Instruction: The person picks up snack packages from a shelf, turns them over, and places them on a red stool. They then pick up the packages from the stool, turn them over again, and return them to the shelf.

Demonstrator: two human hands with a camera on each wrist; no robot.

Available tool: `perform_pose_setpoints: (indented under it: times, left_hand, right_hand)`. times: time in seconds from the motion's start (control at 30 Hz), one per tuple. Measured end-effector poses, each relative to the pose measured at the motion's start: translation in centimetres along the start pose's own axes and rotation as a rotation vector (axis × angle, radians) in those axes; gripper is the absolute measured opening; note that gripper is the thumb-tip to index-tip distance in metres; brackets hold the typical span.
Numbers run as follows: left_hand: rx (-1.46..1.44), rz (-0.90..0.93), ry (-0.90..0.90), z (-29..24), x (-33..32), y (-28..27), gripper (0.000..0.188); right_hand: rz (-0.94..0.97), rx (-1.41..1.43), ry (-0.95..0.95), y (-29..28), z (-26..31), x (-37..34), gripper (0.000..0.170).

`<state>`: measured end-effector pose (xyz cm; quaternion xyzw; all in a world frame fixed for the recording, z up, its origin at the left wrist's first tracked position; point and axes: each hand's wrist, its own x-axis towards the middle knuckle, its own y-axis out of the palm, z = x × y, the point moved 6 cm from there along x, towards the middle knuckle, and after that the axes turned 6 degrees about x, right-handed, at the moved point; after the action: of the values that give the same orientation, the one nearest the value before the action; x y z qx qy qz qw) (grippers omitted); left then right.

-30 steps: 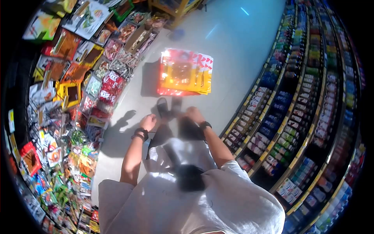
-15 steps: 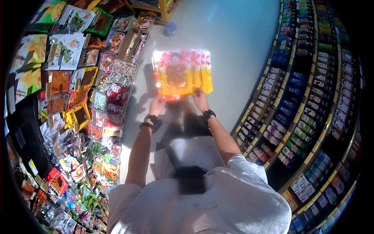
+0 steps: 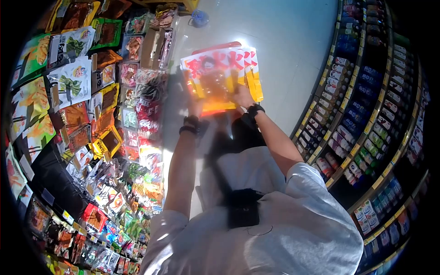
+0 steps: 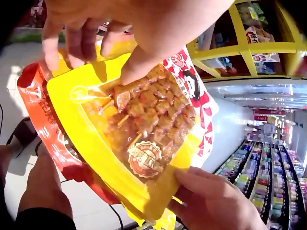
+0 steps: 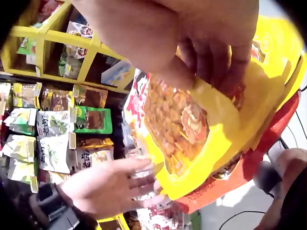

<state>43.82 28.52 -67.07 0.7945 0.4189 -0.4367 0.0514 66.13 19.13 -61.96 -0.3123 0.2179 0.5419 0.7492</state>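
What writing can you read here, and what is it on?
"火", in red, on the yellow packets; the characters beside it are unclear.
Round seal on one: too blurred to read.
Black characters on the white bags: too blurred to be sure.
Bottles and shelf tags: too small to read.

yellow packet (image 4: pixel 139 120), red-on-white top (image 3: pixel 236 59)

Yellow packets (image 4: pixel 148 120), overlapping, red packet (image 4: pixel 41 112) behind
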Motion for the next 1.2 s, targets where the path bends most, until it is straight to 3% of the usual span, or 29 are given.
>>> perform_pose_setpoints:
  times: [0.1, 0.17, 0.23, 0.33, 0.43, 0.5, 0.53, 0.57, 0.6, 0.63, 0.7, 0.73, 0.77, 0.83, 0.9, 0.93, 1.03, 1.07, 1.1, 1.17, 1.2]
  left_hand:
    - [-0.04, -0.008, -0.024, 2.7, -0.5, -1.4, 0.008]
    - [0.11, 0.035, 0.191, 2.3, -1.6, -1.9, 0.007]
    - [0.061, 0.096, 0.095, 2.1, -4.9, -2.7, 0.008]
    - [0.011, 0.063, 0.182, 4.9, -7.4, -3.3, 0.012]
    - [0.063, -0.001, 0.152, 5.8, -11.6, -3.8, 0.013]
    - [0.182, -0.082, 0.281, 10.1, -13.1, -4.0, 0.012]
    - [0.216, -0.144, 0.268, 8.9, -15.6, -4.0, 0.012]
    - [0.242, -0.231, 0.253, 7.5, -17.8, -4.2, 0.011]
    - [0.06, -0.275, 0.234, 6.3, -20.0, -4.4, 0.01]
    - [-0.119, -0.331, 0.227, 5.6, -22.0, -4.3, 0.01]
    - [-0.555, -0.505, 0.28, 9.6, -23.4, -3.7, 0.01]
    - [-0.475, -0.598, 0.274, 8.9, -25.9, -4.4, 0.012]
    - [-0.399, -0.682, 0.256, 7.6, -28.7, -5.7, 0.014]
    - [-0.168, -0.737, 0.136, 8.7, -32.4, -7.2, 0.01]
    - [-0.268, -0.796, 0.215, 11.8, -34.6, -7.1, 0.009]
    - [-0.206, -0.885, 0.293, 12.2, -37.0, -7.6, 0.007]
    - [-0.325, -0.963, 0.269, 14.9, -42.9, -8.5, 0.006]
    - [-0.332, -0.959, 0.22, 15.7, -45.4, -8.8, 0.007]
    - [-0.325, -0.987, 0.208, 18.0, -46.6, -8.4, 0.009]
    - [-0.321, -1.031, 0.087, 20.9, -50.5, -8.0, 0.012]
    - [-0.351, -1.066, 0.07, 21.5, -53.2, -8.0, 0.012]
  right_hand:
    - [0.08, 0.017, -0.116, -0.5, 2.0, -1.7, 0.019]
    - [0.144, 0.063, -0.142, -0.7, 2.6, -3.0, 0.013]
    - [0.178, 0.11, -0.19, -1.0, 2.9, -4.8, 0.011]
    - [0.297, 0.088, -0.319, -0.8, 5.0, -7.6, 0.016]
    - [0.386, -0.004, -0.408, -0.1, 7.4, -10.9, 0.016]
    - [0.416, -0.067, -0.58, 0.8, 9.3, -12.9, 0.015]
    - [0.475, -0.011, -0.524, 2.1, 8.6, -13.1, 0.012]
    - [0.516, -0.216, -0.646, 2.2, 11.0, -15.5, 0.009]
    - [0.475, -0.24, -0.781, 2.7, 12.5, -17.1, 0.007]
    - [0.469, -0.282, -0.76, 3.8, 10.8, -17.2, 0.005]
    - [0.562, -0.295, -0.686, 5.8, 9.8, -18.2, 0.008]
    - [0.631, -0.299, -0.529, 7.1, 7.7, -18.2, 0.008]
    - [0.627, -0.296, -0.58, 7.9, 8.2, -19.3, 0.014]
    - [0.644, -0.253, -0.42, 10.1, 10.0, -22.1, 0.023]
    - [0.613, -0.485, -0.614, 12.3, 9.5, -23.8, 0.03]
    - [0.646, -0.524, -0.622, 13.7, 9.7, -25.2, 0.032]
    - [0.618, -0.664, -0.723, 17.1, 8.2, -27.9, 0.03]
    - [0.645, -0.537, -0.92, 18.4, 4.9, -26.4, 0.03]
    - [0.763, -0.695, -0.802, 19.9, 4.6, -27.5, 0.03]
    - [0.897, -0.754, -0.67, 23.4, 8.5, -35.3, 0.029]
    - [0.961, -0.801, -0.792, 25.1, 10.0, -38.8, 0.028]
